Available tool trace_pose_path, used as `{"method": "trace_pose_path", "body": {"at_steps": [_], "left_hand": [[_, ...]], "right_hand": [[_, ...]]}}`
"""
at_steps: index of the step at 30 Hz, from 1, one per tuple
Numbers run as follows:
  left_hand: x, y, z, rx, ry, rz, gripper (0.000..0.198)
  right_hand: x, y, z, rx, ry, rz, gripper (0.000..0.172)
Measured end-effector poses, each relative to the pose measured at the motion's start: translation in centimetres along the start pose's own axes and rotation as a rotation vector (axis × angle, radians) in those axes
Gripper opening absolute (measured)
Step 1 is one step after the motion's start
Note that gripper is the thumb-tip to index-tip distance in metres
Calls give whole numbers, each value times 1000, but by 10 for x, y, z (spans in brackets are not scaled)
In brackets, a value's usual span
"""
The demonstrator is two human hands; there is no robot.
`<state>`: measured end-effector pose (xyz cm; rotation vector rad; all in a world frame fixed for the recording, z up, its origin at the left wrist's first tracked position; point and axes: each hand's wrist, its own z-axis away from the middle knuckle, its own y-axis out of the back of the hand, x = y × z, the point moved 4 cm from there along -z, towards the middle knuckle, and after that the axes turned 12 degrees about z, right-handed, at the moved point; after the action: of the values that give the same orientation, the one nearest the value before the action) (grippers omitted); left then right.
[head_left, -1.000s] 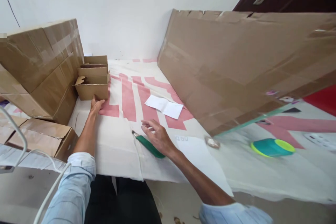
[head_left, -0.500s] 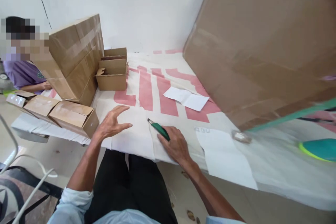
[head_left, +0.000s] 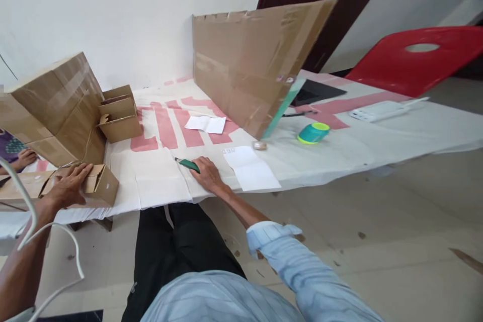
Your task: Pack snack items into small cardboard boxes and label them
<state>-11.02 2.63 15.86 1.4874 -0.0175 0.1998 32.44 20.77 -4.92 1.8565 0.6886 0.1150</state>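
Observation:
My left hand (head_left: 70,184) lies over a small closed cardboard box (head_left: 107,186) at the left front edge of the table, its fingers stretched across the top. My right hand (head_left: 207,175) rests on the cloth near the table's front edge, closed around a green utility knife (head_left: 189,164). The knife's tip points left, away from the fingers. Right of that hand lies a white sheet of paper (head_left: 252,168), and a folded white paper (head_left: 206,124) is farther back.
Stacked taped cartons (head_left: 56,105) and open small boxes (head_left: 121,126) stand at left; a person's hand (head_left: 26,157) shows beyond. A large cardboard panel (head_left: 241,70) leans upright behind. Rightward are a tape roll (head_left: 260,146), teal-and-yellow object (head_left: 314,133), power strip (head_left: 377,110) and red chair (head_left: 407,60).
My left hand has moved left from above the cloth onto the small box. My right hand still holds the knife on the table. The view has swung right, showing the chair and door.

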Motion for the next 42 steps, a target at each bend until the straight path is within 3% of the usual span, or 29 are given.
{"method": "trace_pose_path", "body": {"at_steps": [3,6,8,13,16,18,22,24,26,31,37,42], "left_hand": [[-3,2,-8,53,-38,24,107],[16,-4,-17,77,-112,70,102],[47,-14,-21,95,-170,113,101],[147,-48,-27,197,-261,308,95],[171,-53,-23,183,-295,450,101],[159,-47,-14,218,-294,533,107],[97,-40,11,342,-185,809,123],[73,-53,19,315,-98,993,133],[62,-73,22,260,-35,1192,142],[73,-113,21,299,-34,1476,149],[93,-135,24,320,-102,1400,151],[102,-152,29,272,-134,1405,147]], "right_hand": [[-1,-1,-1,-1,-17,22,19],[0,-1,-2,4,-30,26,19],[0,-1,-1,11,-30,25,19],[1,-2,4,34,-26,32,22],[2,-4,6,34,-7,46,22],[4,-6,7,35,2,54,22],[6,-8,9,56,3,57,25],[6,-9,11,63,7,52,26],[7,-10,12,72,15,46,25],[9,-14,16,108,31,36,24],[16,-19,20,128,61,40,24],[17,-19,24,132,71,32,25]]}}
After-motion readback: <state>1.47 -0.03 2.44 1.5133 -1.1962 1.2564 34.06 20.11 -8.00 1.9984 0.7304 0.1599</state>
